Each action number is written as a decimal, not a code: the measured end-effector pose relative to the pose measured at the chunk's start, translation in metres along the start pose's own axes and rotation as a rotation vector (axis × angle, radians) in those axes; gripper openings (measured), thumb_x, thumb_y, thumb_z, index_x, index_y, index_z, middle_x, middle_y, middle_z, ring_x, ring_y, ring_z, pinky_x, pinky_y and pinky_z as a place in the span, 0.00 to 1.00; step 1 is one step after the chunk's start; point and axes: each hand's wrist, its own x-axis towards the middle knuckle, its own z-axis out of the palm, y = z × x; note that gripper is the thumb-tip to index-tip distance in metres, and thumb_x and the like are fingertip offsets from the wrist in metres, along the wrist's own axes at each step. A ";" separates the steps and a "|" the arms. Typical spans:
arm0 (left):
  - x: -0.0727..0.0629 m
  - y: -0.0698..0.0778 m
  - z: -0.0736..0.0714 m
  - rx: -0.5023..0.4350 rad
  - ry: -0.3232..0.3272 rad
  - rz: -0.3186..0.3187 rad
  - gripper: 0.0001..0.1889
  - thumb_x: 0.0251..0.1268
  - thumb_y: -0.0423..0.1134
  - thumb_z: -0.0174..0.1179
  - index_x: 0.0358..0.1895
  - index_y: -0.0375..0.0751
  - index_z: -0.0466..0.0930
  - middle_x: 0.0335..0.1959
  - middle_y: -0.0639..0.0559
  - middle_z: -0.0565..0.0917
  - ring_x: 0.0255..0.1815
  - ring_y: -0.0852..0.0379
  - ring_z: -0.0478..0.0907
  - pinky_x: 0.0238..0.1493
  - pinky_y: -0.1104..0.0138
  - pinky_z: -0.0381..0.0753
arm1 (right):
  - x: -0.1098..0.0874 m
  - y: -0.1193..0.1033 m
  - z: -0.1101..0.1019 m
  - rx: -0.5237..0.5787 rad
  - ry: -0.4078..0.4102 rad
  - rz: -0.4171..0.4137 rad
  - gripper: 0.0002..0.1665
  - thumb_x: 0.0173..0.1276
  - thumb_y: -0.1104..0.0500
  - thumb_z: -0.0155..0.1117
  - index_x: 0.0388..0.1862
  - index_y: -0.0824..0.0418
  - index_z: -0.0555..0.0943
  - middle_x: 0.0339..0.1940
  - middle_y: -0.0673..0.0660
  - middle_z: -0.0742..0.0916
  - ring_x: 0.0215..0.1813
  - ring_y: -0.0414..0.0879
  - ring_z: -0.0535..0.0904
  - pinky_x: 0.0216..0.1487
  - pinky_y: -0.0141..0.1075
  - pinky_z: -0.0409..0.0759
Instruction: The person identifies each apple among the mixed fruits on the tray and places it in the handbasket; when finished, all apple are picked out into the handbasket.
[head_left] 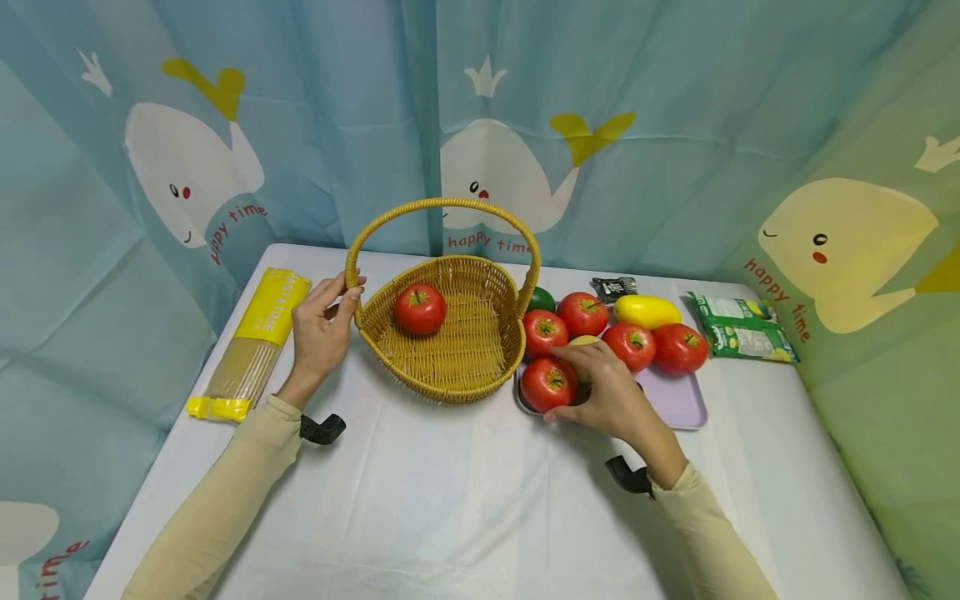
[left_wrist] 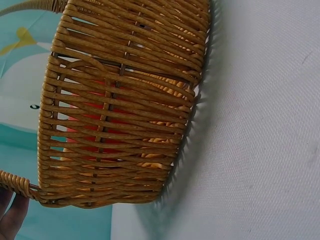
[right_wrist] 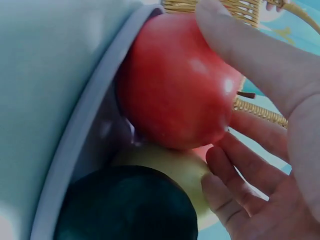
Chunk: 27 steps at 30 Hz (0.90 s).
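Note:
My left hand point(head_left: 322, 329) pinches the handle point(head_left: 442, 202) of a wicker basket point(head_left: 450, 393) low on its left side. One red apple point(head_left: 420, 309) lies inside the basket; in the left wrist view its red shows through the weave point(left_wrist: 120, 125). Over the lilac tray point(head_left: 681, 404), my right hand point(head_left: 609, 392) holds a red apple point(head_left: 546, 385) at the front left corner, thumb on one side, fingers on the other. Beneath that hand are a pale yellow-green fruit point(right_wrist: 172, 167) and a dark green one point(right_wrist: 130, 205), mostly hidden in the head view.
Several more red apples point(head_left: 583, 313), a yellow mango-like fruit point(head_left: 647, 312) and a green fruit point(head_left: 542, 300) crowd the tray. Behind it lies a small black packet point(head_left: 613, 288); green snack packs point(head_left: 742, 327) are at right. A yellow pasta bag point(head_left: 251, 350) lies left. Curtains enclose the table.

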 end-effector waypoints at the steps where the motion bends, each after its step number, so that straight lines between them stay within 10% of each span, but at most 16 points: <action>1: 0.000 0.000 0.000 0.001 0.000 0.000 0.16 0.77 0.27 0.62 0.63 0.30 0.85 0.51 0.34 0.89 0.52 0.65 0.84 0.53 0.78 0.86 | 0.000 -0.001 0.001 -0.016 -0.005 0.012 0.56 0.35 0.48 0.97 0.66 0.63 0.84 0.60 0.61 0.89 0.62 0.57 0.76 0.61 0.57 0.84; 19: 0.001 0.003 0.003 0.022 0.016 0.004 0.15 0.74 0.24 0.62 0.61 0.26 0.85 0.50 0.31 0.89 0.48 0.67 0.82 0.52 0.81 0.85 | 0.001 -0.006 0.010 -0.076 0.032 0.057 0.54 0.32 0.50 0.98 0.63 0.62 0.85 0.56 0.61 0.88 0.62 0.59 0.74 0.60 0.59 0.85; 27: 0.001 0.030 0.005 0.030 0.024 -0.001 0.14 0.74 0.20 0.60 0.58 0.17 0.82 0.48 0.23 0.86 0.46 0.67 0.80 0.52 0.85 0.82 | 0.001 -0.005 0.006 0.036 0.096 0.043 0.52 0.28 0.51 0.98 0.59 0.61 0.87 0.55 0.61 0.85 0.60 0.58 0.76 0.60 0.59 0.80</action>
